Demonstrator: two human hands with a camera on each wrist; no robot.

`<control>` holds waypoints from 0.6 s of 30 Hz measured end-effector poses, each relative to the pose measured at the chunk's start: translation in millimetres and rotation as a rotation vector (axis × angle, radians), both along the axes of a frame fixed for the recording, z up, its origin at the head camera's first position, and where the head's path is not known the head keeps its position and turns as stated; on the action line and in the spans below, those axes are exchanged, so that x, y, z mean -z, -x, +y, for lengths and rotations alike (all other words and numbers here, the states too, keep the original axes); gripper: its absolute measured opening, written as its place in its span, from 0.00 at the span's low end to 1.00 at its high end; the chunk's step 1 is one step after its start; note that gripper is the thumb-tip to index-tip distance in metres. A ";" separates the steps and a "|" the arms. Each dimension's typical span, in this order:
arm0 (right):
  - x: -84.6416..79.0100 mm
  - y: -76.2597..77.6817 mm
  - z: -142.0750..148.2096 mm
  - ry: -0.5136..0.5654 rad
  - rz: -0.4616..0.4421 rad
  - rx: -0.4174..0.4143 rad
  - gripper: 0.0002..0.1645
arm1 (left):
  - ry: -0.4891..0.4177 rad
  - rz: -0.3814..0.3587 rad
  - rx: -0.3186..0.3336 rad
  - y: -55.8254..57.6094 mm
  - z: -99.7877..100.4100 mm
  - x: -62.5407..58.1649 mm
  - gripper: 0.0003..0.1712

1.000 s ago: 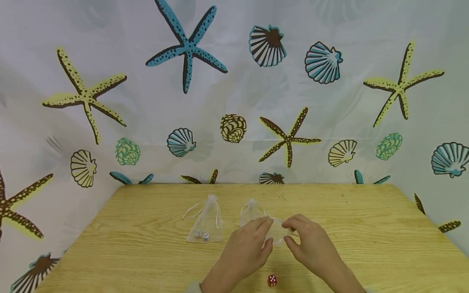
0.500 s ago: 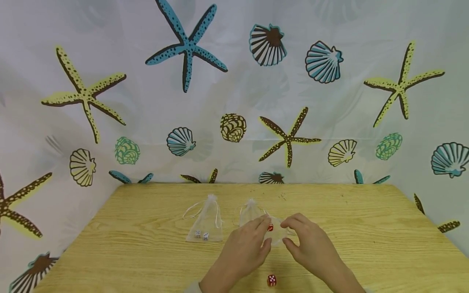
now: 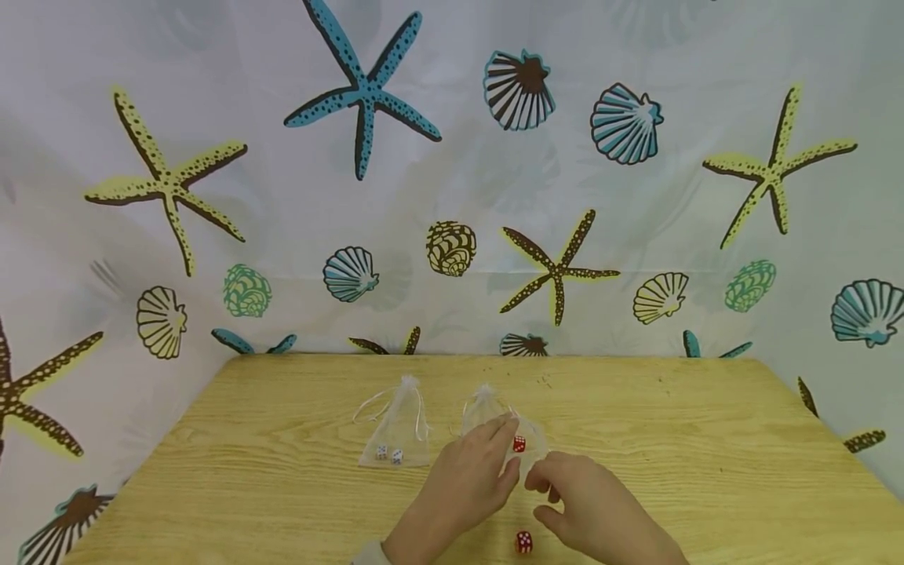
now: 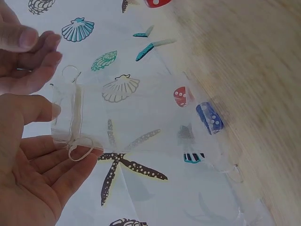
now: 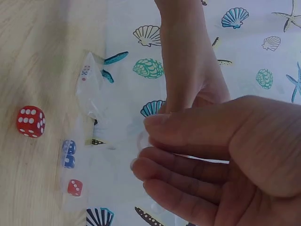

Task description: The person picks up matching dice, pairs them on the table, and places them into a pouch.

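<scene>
My left hand (image 3: 469, 471) grips the drawstring end of a sheer white mesh bag (image 4: 113, 113) between thumb and fingers. One red die (image 3: 519, 444) is inside that bag. My right hand (image 3: 582, 498) is just to the right, its fingers loosely curled and holding nothing visible. A second red die (image 3: 523, 541) lies on the table in front of both hands; it appears large in the right wrist view. In the left wrist view, a blue die (image 4: 209, 117) shows beside the held bag's far end.
To the left lies a closed mesh bag (image 3: 399, 428) with two white dice at its bottom. Another mesh bag (image 3: 483, 404), partly behind my left hand, has blue dice (image 5: 69, 153) near it in the right wrist view. A shell-print cloth (image 3: 452, 173) rises behind the wooden table (image 3: 282, 471).
My right hand has moved away from the bag, toward me and the loose red die. The other red die has come into view inside the bag. My left hand stays nearly still.
</scene>
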State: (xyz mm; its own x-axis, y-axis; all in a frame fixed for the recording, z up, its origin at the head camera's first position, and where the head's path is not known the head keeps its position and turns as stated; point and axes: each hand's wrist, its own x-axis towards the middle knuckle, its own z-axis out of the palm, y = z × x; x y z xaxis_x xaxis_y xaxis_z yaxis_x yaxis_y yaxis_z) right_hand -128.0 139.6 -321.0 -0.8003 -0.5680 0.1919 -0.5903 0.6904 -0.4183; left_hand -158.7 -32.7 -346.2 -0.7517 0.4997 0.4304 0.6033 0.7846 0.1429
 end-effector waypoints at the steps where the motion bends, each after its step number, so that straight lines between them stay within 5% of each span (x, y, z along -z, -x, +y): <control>1: 1.6 0.3 -1.5 -0.018 -0.049 -0.012 0.10 | -0.002 -0.005 -0.001 -0.1 -0.1 -0.2 0.25; 8: 17.8 3.6 -13.5 -0.138 -0.275 -0.012 0.09 | -0.009 -0.009 0.008 0.2 -0.2 -0.3 0.24; 18: 39.3 9.3 -18.7 -0.131 -0.288 -0.015 0.04 | -0.038 -0.021 0.039 2.0 -2.6 0.5 0.24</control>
